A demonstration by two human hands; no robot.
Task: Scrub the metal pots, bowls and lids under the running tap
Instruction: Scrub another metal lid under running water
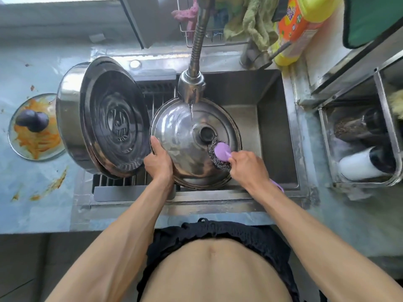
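A round metal lid (pixel 181 136) with a dark knob lies tilted in the sink (pixel 277 131), and water from the tap (pixel 192 88) runs onto it. My left hand (pixel 158 161) grips the lid's near-left rim. My right hand (pixel 247 163) holds the purple handle of a steel-wool scrubber (pixel 219 152), which presses on the lid just below the knob. A large metal pot (pixel 102 118) lies tipped on its side on the drain rack at the left, its inside facing the lid.
A dirty glass lid (pixel 36 127) with orange food scraps lies on the left counter. A yellow detergent bottle (pixel 301 29) and a green cloth (pixel 255 22) stand behind the sink. A metal caddy (pixel 359 144) with bottles sits at the right.
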